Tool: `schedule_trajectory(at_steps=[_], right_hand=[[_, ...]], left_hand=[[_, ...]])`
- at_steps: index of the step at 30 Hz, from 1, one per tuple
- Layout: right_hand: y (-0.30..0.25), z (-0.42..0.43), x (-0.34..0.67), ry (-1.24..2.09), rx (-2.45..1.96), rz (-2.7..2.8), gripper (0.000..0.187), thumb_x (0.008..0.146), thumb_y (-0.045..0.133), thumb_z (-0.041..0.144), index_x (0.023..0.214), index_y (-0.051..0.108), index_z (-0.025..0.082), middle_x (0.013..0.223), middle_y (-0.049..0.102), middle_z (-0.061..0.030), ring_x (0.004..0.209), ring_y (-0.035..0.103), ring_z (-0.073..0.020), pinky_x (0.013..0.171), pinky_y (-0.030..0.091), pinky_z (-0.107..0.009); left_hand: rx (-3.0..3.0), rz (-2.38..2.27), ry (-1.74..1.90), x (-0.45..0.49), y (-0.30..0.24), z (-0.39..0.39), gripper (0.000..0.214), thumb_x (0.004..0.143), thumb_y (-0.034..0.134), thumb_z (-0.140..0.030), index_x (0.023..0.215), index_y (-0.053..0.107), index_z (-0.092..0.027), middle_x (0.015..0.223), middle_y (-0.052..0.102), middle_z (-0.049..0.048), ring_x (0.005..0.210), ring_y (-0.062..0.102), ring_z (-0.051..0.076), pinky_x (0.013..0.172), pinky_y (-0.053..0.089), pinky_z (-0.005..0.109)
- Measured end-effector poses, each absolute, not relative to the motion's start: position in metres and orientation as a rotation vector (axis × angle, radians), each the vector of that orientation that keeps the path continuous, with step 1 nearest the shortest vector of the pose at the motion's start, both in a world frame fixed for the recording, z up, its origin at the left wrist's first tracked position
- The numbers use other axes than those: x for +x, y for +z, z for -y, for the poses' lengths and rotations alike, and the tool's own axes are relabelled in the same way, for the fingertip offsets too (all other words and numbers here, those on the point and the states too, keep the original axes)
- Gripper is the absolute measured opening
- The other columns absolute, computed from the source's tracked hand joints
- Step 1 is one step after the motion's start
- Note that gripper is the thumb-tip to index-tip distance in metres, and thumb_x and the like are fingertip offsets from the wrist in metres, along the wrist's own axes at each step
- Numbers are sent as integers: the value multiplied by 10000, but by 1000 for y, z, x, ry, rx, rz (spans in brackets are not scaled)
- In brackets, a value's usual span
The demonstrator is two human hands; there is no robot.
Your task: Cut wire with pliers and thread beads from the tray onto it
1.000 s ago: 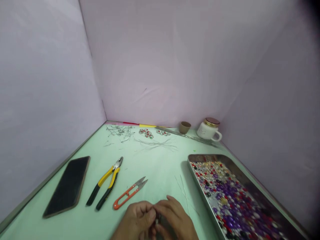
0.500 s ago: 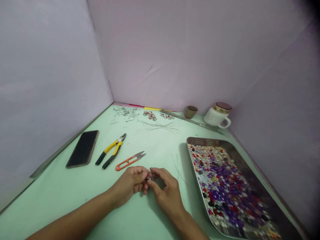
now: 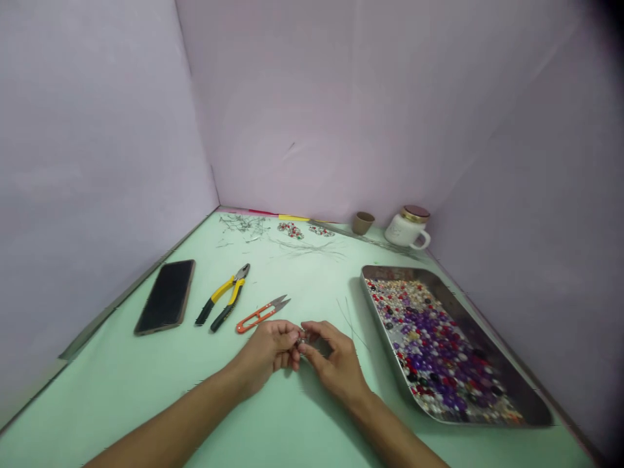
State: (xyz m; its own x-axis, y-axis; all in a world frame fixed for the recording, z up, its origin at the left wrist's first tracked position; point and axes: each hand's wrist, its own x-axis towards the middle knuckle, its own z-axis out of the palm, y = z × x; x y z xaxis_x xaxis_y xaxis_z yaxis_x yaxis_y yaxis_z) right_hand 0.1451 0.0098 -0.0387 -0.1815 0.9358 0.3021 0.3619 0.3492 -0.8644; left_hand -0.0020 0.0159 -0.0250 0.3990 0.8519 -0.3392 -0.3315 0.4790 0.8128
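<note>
My left hand [image 3: 267, 354] and my right hand [image 3: 336, 364] meet over the green table [image 3: 146, 390], fingers pinched together on a small beaded piece [image 3: 300, 337] held between them. Its detail is too small to make out. Orange thread snips [image 3: 260, 314] lie just beyond my left hand. Thin loose wires [image 3: 350, 316] lie right of my right hand, beside the metal tray [image 3: 429, 276] filled with several coloured beads.
Yellow-handled pliers [image 3: 223, 306] and a dark phone [image 3: 166, 304] lie to the left. At the back are wire scraps [image 3: 244, 225], two small beaded pieces [image 3: 291, 229], a small brown cup [image 3: 363, 222] and a white lidded mug [image 3: 407, 229]. Lilac walls enclose the table.
The view has tilted down and drawn back, so my forearms now show. My hands stay together on the small piece, with the fingers shifting slightly.
</note>
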Motion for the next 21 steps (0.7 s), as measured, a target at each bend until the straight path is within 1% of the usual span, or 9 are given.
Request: schedule_trajectory(at_steps=[4,9,15,19,21], right_hand=[[-34,-9,145,739,-1143,1782,235,680,580,159,914,592,182,780,602,-41,726,551,-157,676,462,-292],[-31,-9,147,685,-1135,1825,201,693,555,138,883,602,182,787,599,-42,747,555,-158,682,458,-283],[-34,-10,150,717,-1174,1782,188,736,532,193,917,583,182,799,589,-47,747,552,-154,677,455,-268],[-39,-13,150,711,-1153,1805,288,750,524,194,1038,533,197,859,585,-56,782,554,-156,699,460,-265],[-39,-15,150,690,-1119,1833,325,757,510,176,1079,508,211,883,582,-58,806,553,-158,711,462,-266]], left_hand=[[803,-891,846,0,-25,-13,193,683,601,-298,721,563,-112,589,556,19,463,486,78,491,389,219],[858,-938,860,5,-27,-11,203,694,582,-308,710,530,-112,521,527,-1,431,460,72,471,388,216],[894,-984,970,10,-35,-12,265,721,520,-359,846,469,-132,468,495,-40,357,430,71,397,345,199],[1000,-979,994,12,-44,-10,326,708,510,-417,852,458,-129,457,457,-54,356,405,68,376,340,194],[1023,-976,984,13,-48,-9,357,700,509,-441,864,457,-129,485,447,-54,360,395,62,371,341,193]])
